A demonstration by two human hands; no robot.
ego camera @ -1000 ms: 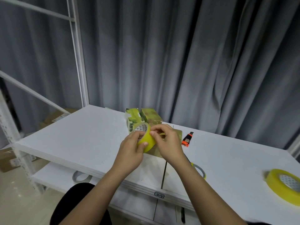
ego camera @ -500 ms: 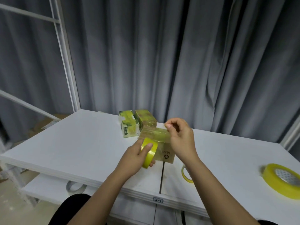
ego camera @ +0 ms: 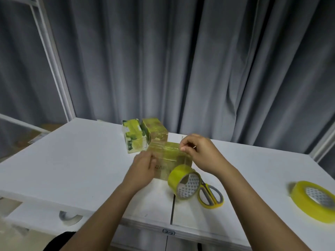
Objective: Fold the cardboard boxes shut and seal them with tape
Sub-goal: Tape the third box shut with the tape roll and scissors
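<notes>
Although only the head view is on hand, it shows the work plainly enough: a small cardboard box [ego camera: 169,161] sits near the middle of the white worktop [ego camera: 72,165], its top already crossed by glossy yellowish tape, with a strip running off its right edge down to a yellow tape roll [ego camera: 184,183] that stands on its rim just in front of the box's right corner. The left hand [ego camera: 143,169] lies against the box's front left side, fingers loosely bent and pressing it in place, so that grip is released and not clasped round anything. The right hand [ego camera: 197,153] hovers at the box's far right top edge with thumb and forefinger pinched together on the tape strip [ego camera: 179,151], a clenched, fine grip. The box looks light and fairly stiff, likely to slide on the smooth worktop unless steadied, and best held by its flat sides or corners; the tape film is thin, slippery on its back, sticky beneath, and apt to wrinkle or cling to itself, so it is best taken by its edge and kept taut. Two other taped boxes [ego camera: 145,135] stand touching each other just behind. Yellow-handled scissors [ego camera: 211,195] lie just right of the roll, and a larger yellow tape roll [ego camera: 313,200] lies flat well apart at the right edge. Grey curtains [ego camera: 181,60] hang behind.
</notes>
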